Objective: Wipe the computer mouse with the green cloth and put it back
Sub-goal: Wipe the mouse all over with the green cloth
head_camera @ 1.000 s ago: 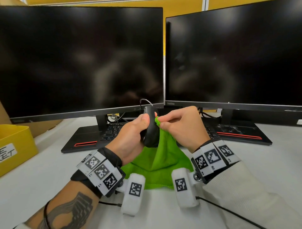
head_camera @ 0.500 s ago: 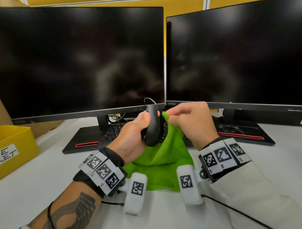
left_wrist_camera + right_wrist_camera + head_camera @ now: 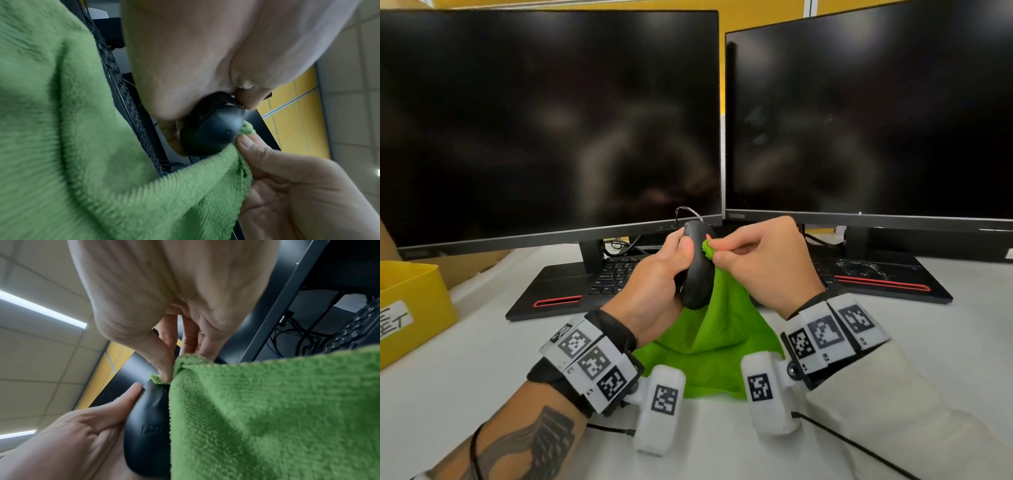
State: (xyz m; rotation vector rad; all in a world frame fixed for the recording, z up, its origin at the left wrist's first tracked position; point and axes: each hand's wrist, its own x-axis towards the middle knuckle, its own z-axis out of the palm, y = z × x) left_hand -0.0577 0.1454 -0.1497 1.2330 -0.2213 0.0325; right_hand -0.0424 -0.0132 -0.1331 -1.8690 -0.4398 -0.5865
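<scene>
My left hand (image 3: 671, 270) grips a black wired computer mouse (image 3: 697, 267), held on edge above the desk in front of the monitors. My right hand (image 3: 750, 253) pinches a bunched corner of the green cloth (image 3: 715, 335) and presses it against the mouse's right side. The rest of the cloth hangs down onto the desk between my wrists. In the left wrist view the mouse (image 3: 213, 131) shows below my palm, with the cloth (image 3: 82, 146) against it. The right wrist view shows the cloth (image 3: 267, 410) covering the mouse's (image 3: 148, 426) side.
Two dark monitors (image 3: 551, 120) (image 3: 869, 113) stand close behind my hands, on flat black bases with red stripes (image 3: 544, 291). A black keyboard (image 3: 616, 274) lies under them. A yellow bin (image 3: 410, 301) sits at the left edge of the white desk (image 3: 465, 359).
Both hands have risen slightly with the mouse. The pinched cloth corner has slid up along the mouse's right side.
</scene>
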